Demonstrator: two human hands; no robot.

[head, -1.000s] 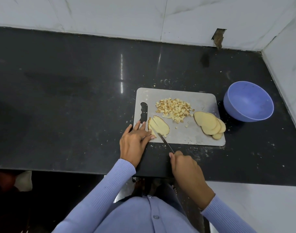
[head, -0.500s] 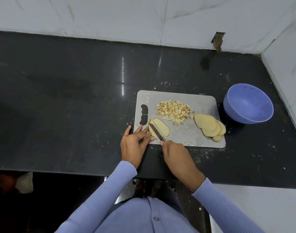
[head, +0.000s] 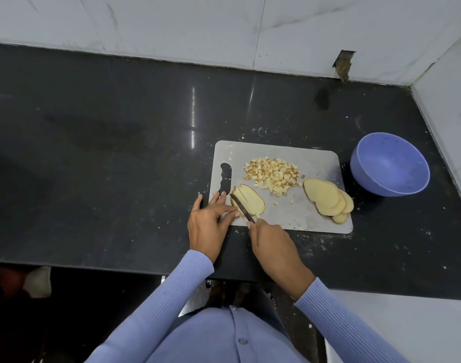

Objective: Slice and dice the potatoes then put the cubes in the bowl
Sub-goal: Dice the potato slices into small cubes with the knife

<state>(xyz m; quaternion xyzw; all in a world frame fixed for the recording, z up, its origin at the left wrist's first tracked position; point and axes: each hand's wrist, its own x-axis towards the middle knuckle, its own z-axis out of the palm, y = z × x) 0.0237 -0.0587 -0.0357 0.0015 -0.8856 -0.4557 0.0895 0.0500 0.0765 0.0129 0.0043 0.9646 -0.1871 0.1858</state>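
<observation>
At lower centre of the frame, the right hand (head: 272, 246) was clenched round the handle of a small kitchen knife (head: 242, 207), its blade lying across the stacked potato slices (head: 250, 201) at the left end of the grey cutting board (head: 315, 218). The left hand (head: 209, 226) rested with fingers extended, fingertips steadying the near left edge of that stack. A heap of potato cubes (head: 274, 175) lay mid-board; a second fan of uncut slices (head: 327, 197) sat at the board's right end. The blue bowl (head: 390, 166), right of the board, appeared empty.

Assessment: the slices were judged light, stiff and damp, liable to slide apart under the blade; hold was best taken flat on top, close behind the cut line. The cubes were loose and prone to scatter, and would want scooping.

The knife handle was hidden inside the fist. How many slices made up the stack could not be made out.
</observation>
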